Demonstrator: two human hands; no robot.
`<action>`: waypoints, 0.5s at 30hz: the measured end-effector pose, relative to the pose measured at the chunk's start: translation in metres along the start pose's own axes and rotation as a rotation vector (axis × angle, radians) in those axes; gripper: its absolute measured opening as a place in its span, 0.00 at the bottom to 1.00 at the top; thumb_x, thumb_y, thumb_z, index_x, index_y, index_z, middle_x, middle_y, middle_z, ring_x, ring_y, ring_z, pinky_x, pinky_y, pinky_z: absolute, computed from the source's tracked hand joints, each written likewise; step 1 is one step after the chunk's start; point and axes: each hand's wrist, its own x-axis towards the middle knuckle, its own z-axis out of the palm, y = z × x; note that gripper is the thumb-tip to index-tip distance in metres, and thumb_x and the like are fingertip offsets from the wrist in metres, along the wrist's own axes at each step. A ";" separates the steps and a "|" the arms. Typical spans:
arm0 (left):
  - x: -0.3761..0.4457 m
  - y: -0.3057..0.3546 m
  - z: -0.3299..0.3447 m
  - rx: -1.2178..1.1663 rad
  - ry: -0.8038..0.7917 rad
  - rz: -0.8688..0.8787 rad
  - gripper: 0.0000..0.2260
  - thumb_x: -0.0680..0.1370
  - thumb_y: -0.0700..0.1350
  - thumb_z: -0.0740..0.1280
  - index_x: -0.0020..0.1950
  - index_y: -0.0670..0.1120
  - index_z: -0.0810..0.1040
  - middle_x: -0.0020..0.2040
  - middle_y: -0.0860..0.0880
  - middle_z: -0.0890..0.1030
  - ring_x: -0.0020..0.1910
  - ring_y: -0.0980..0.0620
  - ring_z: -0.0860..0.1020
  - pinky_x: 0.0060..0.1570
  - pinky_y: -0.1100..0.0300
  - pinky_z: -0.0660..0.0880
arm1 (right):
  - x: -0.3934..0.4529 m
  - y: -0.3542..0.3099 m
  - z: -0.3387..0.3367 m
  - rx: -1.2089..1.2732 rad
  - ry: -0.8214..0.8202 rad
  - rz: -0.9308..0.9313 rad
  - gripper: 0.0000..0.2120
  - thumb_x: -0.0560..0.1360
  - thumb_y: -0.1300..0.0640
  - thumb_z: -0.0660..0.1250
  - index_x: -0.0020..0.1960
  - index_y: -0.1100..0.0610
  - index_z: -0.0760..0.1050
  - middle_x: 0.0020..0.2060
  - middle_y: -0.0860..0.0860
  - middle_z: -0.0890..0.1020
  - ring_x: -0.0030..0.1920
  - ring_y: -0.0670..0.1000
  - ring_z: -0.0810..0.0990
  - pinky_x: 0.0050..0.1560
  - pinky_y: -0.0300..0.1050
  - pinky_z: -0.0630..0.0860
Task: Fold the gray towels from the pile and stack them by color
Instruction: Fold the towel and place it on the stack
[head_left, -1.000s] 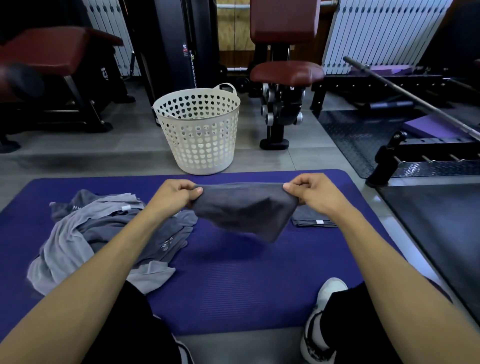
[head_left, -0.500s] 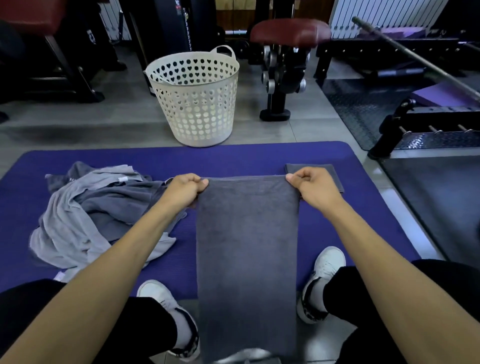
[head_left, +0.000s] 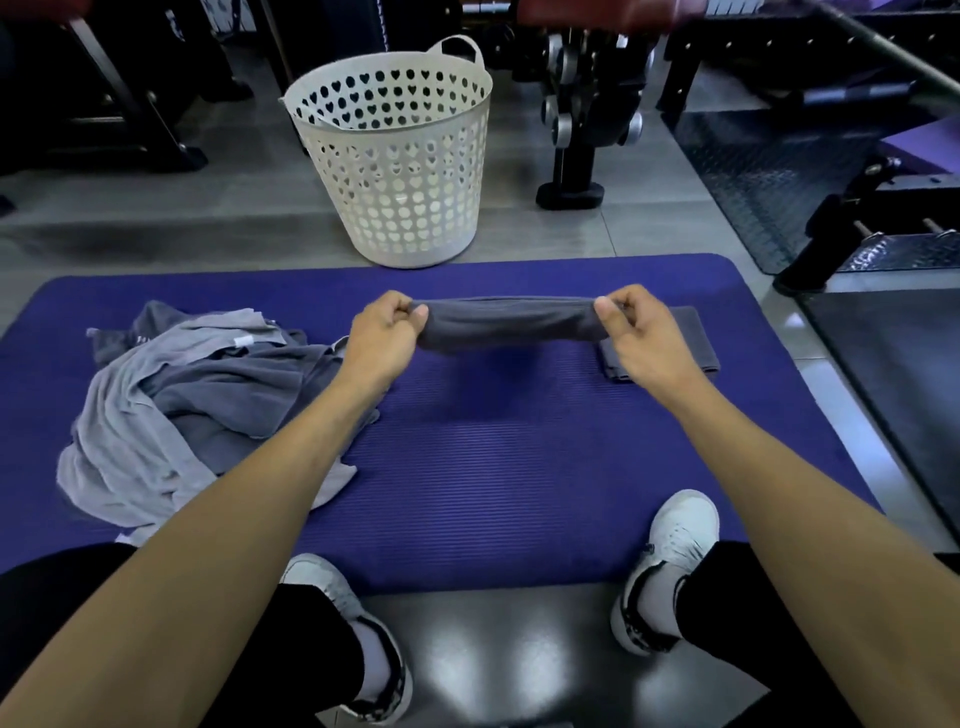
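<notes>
Stretched between both hands above the purple mat (head_left: 493, 467) is a dark gray towel (head_left: 506, 325), seen nearly edge-on. My left hand (head_left: 384, 338) pinches its left corner and my right hand (head_left: 639, 332) pinches its right corner. A loose pile of light and dark gray towels (head_left: 182, 405) lies on the mat's left side, partly under my left forearm. Behind my right hand a folded dark gray towel (head_left: 696, 343) lies flat on the mat, partly hidden by that hand.
A white perforated laundry basket (head_left: 395, 156) stands on the floor just beyond the mat. Gym machines and a weight rack (head_left: 883, 208) line the back and right. My two white shoes (head_left: 675, 551) rest at the mat's near edge.
The dark towel hung full length toward me half a second ago; now it is swung up and forward, level between my hands. The view has tilted further down.
</notes>
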 end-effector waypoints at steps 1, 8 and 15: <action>-0.003 -0.006 0.002 -0.005 -0.027 0.008 0.06 0.81 0.45 0.64 0.46 0.44 0.75 0.35 0.52 0.75 0.34 0.55 0.71 0.36 0.59 0.67 | -0.004 0.007 0.003 -0.003 -0.022 0.002 0.11 0.83 0.49 0.59 0.51 0.56 0.71 0.42 0.45 0.76 0.42 0.43 0.73 0.42 0.34 0.69; -0.060 -0.096 0.033 0.062 -0.303 -0.056 0.09 0.82 0.42 0.63 0.41 0.47 0.72 0.36 0.50 0.74 0.35 0.55 0.70 0.38 0.63 0.65 | -0.071 0.084 0.042 -0.008 -0.160 0.165 0.09 0.82 0.50 0.61 0.44 0.51 0.71 0.39 0.46 0.78 0.41 0.48 0.75 0.44 0.45 0.71; -0.114 -0.152 0.050 -0.053 -0.493 -0.396 0.14 0.82 0.37 0.61 0.36 0.44 0.69 0.31 0.46 0.71 0.30 0.51 0.69 0.27 0.65 0.69 | -0.139 0.124 0.074 -0.036 -0.305 0.392 0.13 0.82 0.49 0.60 0.42 0.55 0.69 0.35 0.48 0.74 0.37 0.50 0.72 0.42 0.48 0.71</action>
